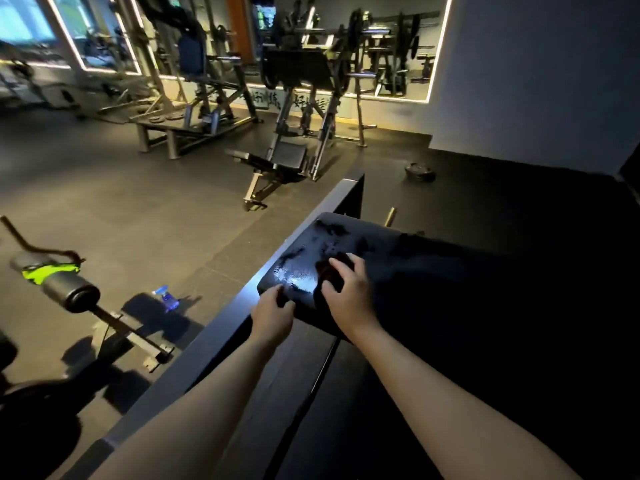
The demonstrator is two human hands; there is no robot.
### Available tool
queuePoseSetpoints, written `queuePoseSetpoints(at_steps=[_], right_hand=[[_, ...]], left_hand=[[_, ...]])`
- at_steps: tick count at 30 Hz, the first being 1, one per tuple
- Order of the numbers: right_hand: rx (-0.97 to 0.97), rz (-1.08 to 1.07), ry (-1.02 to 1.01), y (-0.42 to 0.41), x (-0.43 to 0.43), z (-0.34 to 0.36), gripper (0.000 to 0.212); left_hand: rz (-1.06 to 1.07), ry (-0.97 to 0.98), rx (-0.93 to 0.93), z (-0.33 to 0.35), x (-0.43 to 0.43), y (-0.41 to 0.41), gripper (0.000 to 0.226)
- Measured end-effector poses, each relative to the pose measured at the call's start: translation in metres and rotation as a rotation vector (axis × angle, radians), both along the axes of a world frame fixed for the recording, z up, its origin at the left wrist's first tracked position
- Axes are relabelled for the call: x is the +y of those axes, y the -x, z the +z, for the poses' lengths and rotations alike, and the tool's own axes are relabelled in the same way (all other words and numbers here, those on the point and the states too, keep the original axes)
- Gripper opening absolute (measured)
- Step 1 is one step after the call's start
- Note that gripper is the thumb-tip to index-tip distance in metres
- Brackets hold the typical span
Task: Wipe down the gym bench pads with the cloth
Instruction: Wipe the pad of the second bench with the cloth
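While the room is pretty dim, you can make out the bench pad (346, 258) well enough: black, glossy, with wet streaks catching the light near its front left corner. The right hand (348, 295) lies flat on the pad with a dark cloth (329, 273) under it, fingers (341, 266) spread fairly wide and pressing down on the cloth rather than bunching it. The left hand (272, 315) sits just left of that at the pad's near corner, fingers curled around the edge, gripping the pad itself. A dark metal frame rail (221, 327) runs along the left side of the pad. Left of the pad, down on the grey rubber floor (145, 209), stands a small blue spray bottle (169, 299), with a foam roller pad (57, 284) on a stand further left. Beyond the pad, well apart, are weight machines (294, 109) in front of mirrors (398, 46) edged with light strips.
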State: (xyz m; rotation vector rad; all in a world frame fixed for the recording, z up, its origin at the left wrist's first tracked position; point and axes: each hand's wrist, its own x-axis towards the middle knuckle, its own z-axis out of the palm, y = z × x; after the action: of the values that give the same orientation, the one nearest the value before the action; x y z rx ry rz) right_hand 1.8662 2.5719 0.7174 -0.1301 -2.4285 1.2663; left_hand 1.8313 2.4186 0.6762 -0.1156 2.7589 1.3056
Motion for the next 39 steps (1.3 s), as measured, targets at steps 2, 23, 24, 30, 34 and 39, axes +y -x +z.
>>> queuePoseSetpoints(at_steps=[2, 23, 24, 30, 34, 39], right_hand=[[-0.047, 0.125, -0.068, 0.038, 0.001, -0.006, 0.047], [-0.130, 0.365, -0.487, 0.270, 0.026, -0.065, 0.028], [-0.177, 0.316, -0.483, 0.275, 0.032, -0.063, 0.029], [-0.306, 0.527, -0.429, 0.243, -0.021, -0.056, 0.035], [-0.170, 0.703, -0.587, 0.207, -0.056, -0.056, 0.035], [-0.206, 0.677, -0.591, 0.228, -0.039, -0.057, 0.034]], left_hand=[[0.062, 0.115, -0.053, -0.006, 0.004, 0.030, 0.056], [0.197, 0.199, -0.224, -0.004, 0.001, 0.090, 0.053], [0.191, 0.204, -0.228, -0.005, 0.001, 0.089, 0.054], [0.181, 0.154, -0.260, -0.001, -0.003, 0.087, 0.055], [0.170, 0.157, -0.303, 0.008, -0.004, 0.095, 0.042], [0.143, 0.171, -0.284, 0.009, -0.002, 0.100, 0.048]])
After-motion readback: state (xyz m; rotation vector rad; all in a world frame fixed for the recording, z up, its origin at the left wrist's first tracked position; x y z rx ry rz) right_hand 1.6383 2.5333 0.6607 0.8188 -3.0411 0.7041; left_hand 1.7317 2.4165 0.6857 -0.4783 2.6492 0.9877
